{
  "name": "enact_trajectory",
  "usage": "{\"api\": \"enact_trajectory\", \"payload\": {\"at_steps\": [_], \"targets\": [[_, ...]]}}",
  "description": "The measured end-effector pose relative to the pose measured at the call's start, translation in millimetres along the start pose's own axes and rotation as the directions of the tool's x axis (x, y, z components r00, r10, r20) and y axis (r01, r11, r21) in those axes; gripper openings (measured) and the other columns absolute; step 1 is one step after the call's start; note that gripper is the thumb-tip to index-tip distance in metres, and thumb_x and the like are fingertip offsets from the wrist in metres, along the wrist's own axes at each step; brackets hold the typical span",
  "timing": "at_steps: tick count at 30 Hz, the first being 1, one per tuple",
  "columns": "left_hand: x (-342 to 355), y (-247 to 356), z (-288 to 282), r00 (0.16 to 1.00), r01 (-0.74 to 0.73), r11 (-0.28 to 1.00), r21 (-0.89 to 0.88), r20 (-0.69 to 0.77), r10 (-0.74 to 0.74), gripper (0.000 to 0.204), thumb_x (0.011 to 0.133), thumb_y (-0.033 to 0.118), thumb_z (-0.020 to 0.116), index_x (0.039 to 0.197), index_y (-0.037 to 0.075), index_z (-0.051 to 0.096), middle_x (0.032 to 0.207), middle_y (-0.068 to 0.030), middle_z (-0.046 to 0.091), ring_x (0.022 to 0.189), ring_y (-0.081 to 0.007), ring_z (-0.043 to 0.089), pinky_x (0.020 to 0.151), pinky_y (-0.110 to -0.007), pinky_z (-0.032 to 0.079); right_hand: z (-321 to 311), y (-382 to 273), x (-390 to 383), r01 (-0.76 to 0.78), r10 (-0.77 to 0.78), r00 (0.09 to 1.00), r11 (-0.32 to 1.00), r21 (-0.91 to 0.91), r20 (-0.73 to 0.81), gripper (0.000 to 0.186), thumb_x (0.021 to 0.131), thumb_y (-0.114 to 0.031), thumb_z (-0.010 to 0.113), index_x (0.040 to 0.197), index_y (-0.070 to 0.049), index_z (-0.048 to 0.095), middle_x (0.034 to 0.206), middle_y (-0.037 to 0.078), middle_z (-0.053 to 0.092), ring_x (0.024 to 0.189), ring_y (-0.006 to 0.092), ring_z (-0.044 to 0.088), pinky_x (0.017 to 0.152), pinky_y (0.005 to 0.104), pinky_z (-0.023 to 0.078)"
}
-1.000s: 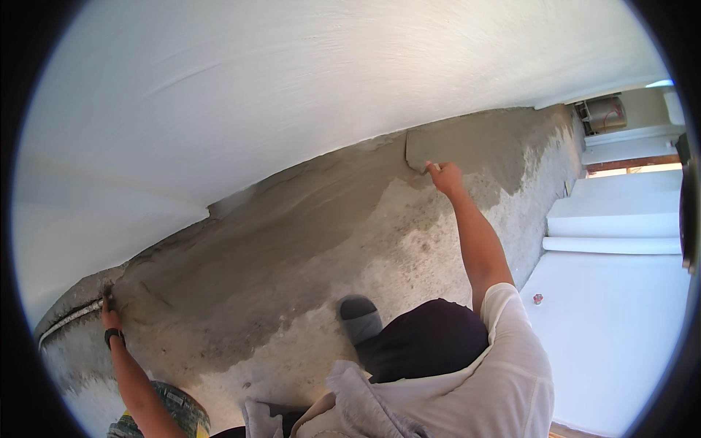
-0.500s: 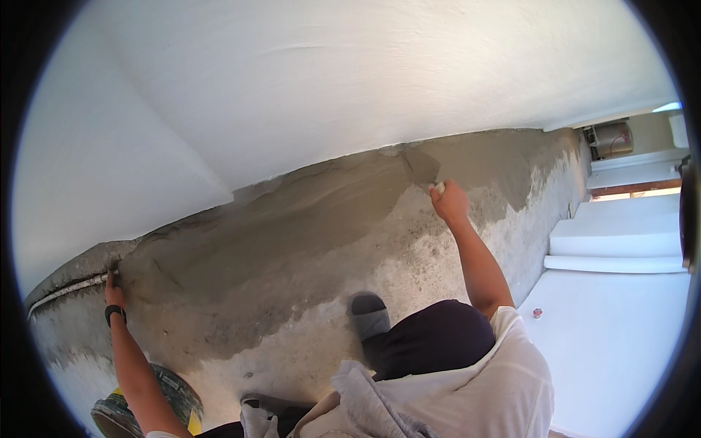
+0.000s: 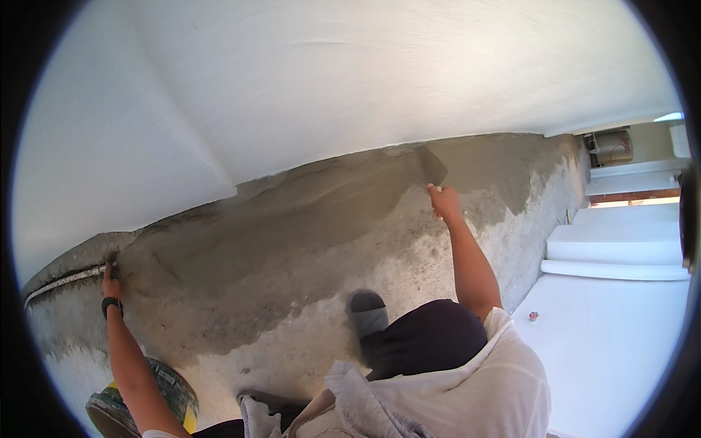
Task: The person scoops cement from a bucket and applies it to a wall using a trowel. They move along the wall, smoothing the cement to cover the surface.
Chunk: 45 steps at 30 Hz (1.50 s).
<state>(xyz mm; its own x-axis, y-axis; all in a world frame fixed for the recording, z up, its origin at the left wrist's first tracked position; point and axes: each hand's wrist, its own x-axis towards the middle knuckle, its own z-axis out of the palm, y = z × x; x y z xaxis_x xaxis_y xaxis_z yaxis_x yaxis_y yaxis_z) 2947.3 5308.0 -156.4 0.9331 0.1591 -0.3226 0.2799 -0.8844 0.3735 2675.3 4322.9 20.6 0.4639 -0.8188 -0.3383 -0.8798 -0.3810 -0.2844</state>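
My right hand [image 3: 446,202] is closed round the handle of a trowel [image 3: 432,165]. The trowel's grey, pointed blade lies against the wet mortar [image 3: 292,212] along the foot of the white wall. Far to the left, my left hand [image 3: 111,281], with a dark band on its wrist, reaches down to the end of a pale, dirty pipe [image 3: 73,277]. Its fingers close at the pipe's end; the fingertips are dark and small to make out.
A dark bucket [image 3: 174,387] with yellow marks stands beside my left forearm. My shoe [image 3: 367,301] rests on the rough concrete floor [image 3: 409,263]. White steps [image 3: 613,241] rise at the right, and a metal drum [image 3: 612,146] stands at the far right end.
The trowel blade has turned and shifted slightly right, and my right hand has turned with it. My left hand stays at the pipe's end. The whole view has shifted slightly.
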Motion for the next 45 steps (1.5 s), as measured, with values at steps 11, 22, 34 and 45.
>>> {"api": "enact_trajectory", "payload": {"at_steps": [11, 22, 34, 45], "targets": [[2.9, 2.4, -1.6, 0.999, 0.04, 0.999, -0.026, 0.023, -0.04, 0.077, 0.078, -0.01, 0.037, 0.152, 0.011, 0.042, 0.145, -0.0219, 0.053, 0.132, -0.035, 0.052, 0.107, -0.037, 0.043, -9.3, 13.4, 47.5, 0.459, -0.441, 0.889, 0.859, -0.229, 0.125, 0.06, 0.085, -0.05, 0.068, 0.102, 0.007, 0.069, 0.091, 0.029, 0.069, 0.092, 0.0446, 0.067, 0.081, 0.0471, 0.052], [6.1, 4.2, -4.8, 1.0, 0.013, 0.998, -0.064, 0.004, -0.013, 0.076, 0.078, -0.011, 0.037, 0.151, 0.01, 0.044, 0.144, -0.02, 0.054, 0.128, -0.0321, 0.056, 0.103, -0.033, 0.044, -12.0, 47.6, 71.6, 0.511, -0.512, 0.858, 0.846, -0.15, 0.04, 0.055, 0.086, -0.049, 0.069, 0.083, 0.005, 0.068, 0.062, 0.017, 0.061, 0.056, 0.025, 0.061, 0.059, 0.0424, 0.05], [4.4, 5.3, -6.3, 0.994, 0.109, 0.986, -0.129, 0.01, -0.109, 0.083, 0.076, -0.013, 0.035, 0.153, 0.018, 0.044, 0.14, -0.019, 0.059, 0.108, -0.0276, 0.065, 0.088, -0.031, 0.049, -34.2, 36.6, 92.4, 0.466, -0.43, 0.877, 0.87, -0.163, 0.213, 0.06, 0.086, -0.051, 0.067, 0.106, 0.006, 0.071, 0.096, 0.03, 0.069, 0.094, 0.0423, 0.068, 0.083, 0.0454, 0.052], [9.9, -19.4, -4.5, 0.998, 0.059, 0.994, -0.095, -0.023, -0.061, 0.08, 0.077, -0.011, 0.034, 0.152, 0.016, 0.045, 0.14, -0.0198, 0.059, 0.113, -0.0306, 0.063, 0.09, -0.035, 0.049, -43.8, 48.4, 83.8, 0.387, -0.362, 0.919, 0.903, -0.187, 0.154, 0.058, 0.087, -0.05, 0.066, 0.11, 0.002, 0.071, 0.099, 0.028, 0.07, 0.097, 0.0421, 0.067, 0.085, 0.0461, 0.051]]}}
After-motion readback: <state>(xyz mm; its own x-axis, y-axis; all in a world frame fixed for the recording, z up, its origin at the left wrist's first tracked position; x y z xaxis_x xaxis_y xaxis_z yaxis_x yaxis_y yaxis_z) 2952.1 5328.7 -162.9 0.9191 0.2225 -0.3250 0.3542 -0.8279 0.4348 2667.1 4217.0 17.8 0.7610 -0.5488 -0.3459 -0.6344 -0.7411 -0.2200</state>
